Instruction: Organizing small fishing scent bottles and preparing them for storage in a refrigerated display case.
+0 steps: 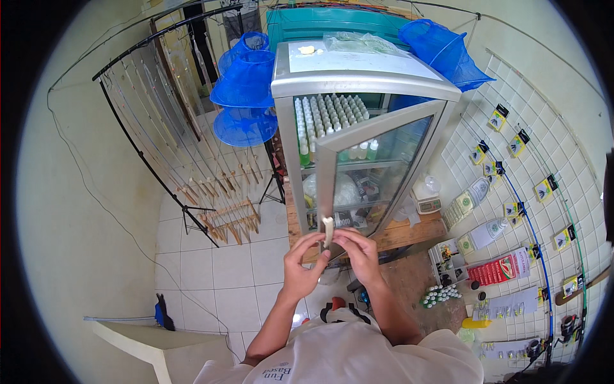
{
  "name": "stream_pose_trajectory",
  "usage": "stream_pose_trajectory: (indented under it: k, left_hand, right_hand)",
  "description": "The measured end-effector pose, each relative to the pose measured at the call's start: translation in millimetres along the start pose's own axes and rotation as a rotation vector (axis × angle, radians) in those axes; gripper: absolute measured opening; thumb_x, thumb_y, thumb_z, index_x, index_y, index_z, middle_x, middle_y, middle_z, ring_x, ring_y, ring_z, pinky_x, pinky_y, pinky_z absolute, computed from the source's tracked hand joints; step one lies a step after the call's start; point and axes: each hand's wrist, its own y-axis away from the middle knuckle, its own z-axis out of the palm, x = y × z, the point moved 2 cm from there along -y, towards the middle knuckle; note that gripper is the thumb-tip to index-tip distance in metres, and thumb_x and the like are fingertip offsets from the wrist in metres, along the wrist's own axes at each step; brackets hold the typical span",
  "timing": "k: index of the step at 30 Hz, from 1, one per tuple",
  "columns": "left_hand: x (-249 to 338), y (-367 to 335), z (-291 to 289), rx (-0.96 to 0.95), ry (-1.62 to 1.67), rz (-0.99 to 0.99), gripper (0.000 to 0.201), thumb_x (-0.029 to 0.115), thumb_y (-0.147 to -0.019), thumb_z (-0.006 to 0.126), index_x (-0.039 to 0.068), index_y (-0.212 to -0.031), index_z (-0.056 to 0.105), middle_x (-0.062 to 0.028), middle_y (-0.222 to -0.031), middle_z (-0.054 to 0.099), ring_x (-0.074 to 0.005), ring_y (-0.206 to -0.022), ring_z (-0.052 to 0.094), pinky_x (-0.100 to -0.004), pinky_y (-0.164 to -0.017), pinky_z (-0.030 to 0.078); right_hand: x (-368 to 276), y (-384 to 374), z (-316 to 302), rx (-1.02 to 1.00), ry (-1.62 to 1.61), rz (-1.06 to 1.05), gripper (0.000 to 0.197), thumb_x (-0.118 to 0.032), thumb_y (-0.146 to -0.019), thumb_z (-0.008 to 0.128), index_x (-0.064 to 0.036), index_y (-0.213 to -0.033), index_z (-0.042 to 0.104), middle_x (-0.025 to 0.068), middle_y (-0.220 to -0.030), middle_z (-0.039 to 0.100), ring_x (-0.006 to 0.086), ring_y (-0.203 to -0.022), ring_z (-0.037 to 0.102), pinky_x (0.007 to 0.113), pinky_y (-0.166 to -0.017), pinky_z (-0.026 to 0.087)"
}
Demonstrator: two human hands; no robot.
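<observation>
Between my two hands is a short, pale, elongated object [328,232], whose kind I cannot make out. My left hand [303,265] is closed, with its thumb and fingertips at the object's left side. From the right, the bent fingers of my right hand [358,251] pinch at the same piece. Both hands are in front of the lower part of a glass cabinet door [327,166] in a silver frame, which stands swung outward. Behind it, the cabinet [364,83] has rows of small white-capped bottles [329,115] on its upper shelf and plastic-wrapped goods lower down.
Left of the cabinet hang blue mesh nets [246,83], beside a black rack [144,153] of rods with wooden handles. At right are a digital scale [428,203] on a wooden table [412,233], a wire grid [543,147] of small packets, and several bottles [439,295] lower down.
</observation>
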Motion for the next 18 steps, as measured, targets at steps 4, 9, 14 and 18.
stream_pose_trajectory:
  k: [4, 9, 14, 18]
  left_hand:
    - [-2, -19, -5, 0.018, -0.014, -0.019, 0.044, -0.007, -0.086, 0.069, -0.001, -0.129, 0.062, -0.0127, -0.129, 0.060, -0.0207, -0.118, 0.059, -0.0348, -0.101, 0.048]
    - [-19, -34, -4, 0.077, 0.034, -0.046, 0.055, -0.006, -0.085, 0.070, -0.002, -0.138, 0.054, -0.0167, -0.141, 0.055, -0.0263, -0.133, 0.052, -0.0387, -0.112, 0.041]
    - [-29, -29, -6, 0.059, 0.026, -0.074, 0.057, -0.005, -0.087, 0.069, -0.002, -0.141, 0.050, -0.0179, -0.145, 0.052, -0.0276, -0.137, 0.048, -0.0401, -0.115, 0.037]
    - [-37, -8, -9, 0.061, 0.037, -0.161, 0.053, -0.003, -0.089, 0.069, -0.003, -0.139, 0.052, -0.0181, -0.142, 0.056, -0.0270, -0.136, 0.051, -0.0395, -0.114, 0.038]
  right_hand:
    - [4, -24, 18, -0.047, 0.000, 0.033, 0.028, -0.003, -0.099, 0.056, 0.0072, -0.123, 0.065, 0.0140, -0.125, 0.063, 0.0200, -0.115, 0.061, 0.032, -0.100, 0.048]
    - [20, -40, 25, -0.081, -0.054, 0.052, 0.034, -0.009, -0.100, 0.059, 0.0039, -0.132, 0.061, 0.0132, -0.139, 0.057, 0.0191, -0.124, 0.056, 0.032, -0.106, 0.043]
    - [18, -28, 29, -0.092, -0.037, 0.095, 0.034, -0.008, -0.100, 0.054, 0.0039, -0.132, 0.060, 0.0125, -0.141, 0.057, 0.0194, -0.128, 0.054, 0.036, -0.109, 0.043]
    - [34, -5, 7, -0.079, 0.057, 0.104, 0.031, -0.009, -0.101, 0.054, 0.0043, -0.128, 0.063, 0.0118, -0.138, 0.060, 0.0186, -0.127, 0.055, 0.034, -0.107, 0.043]
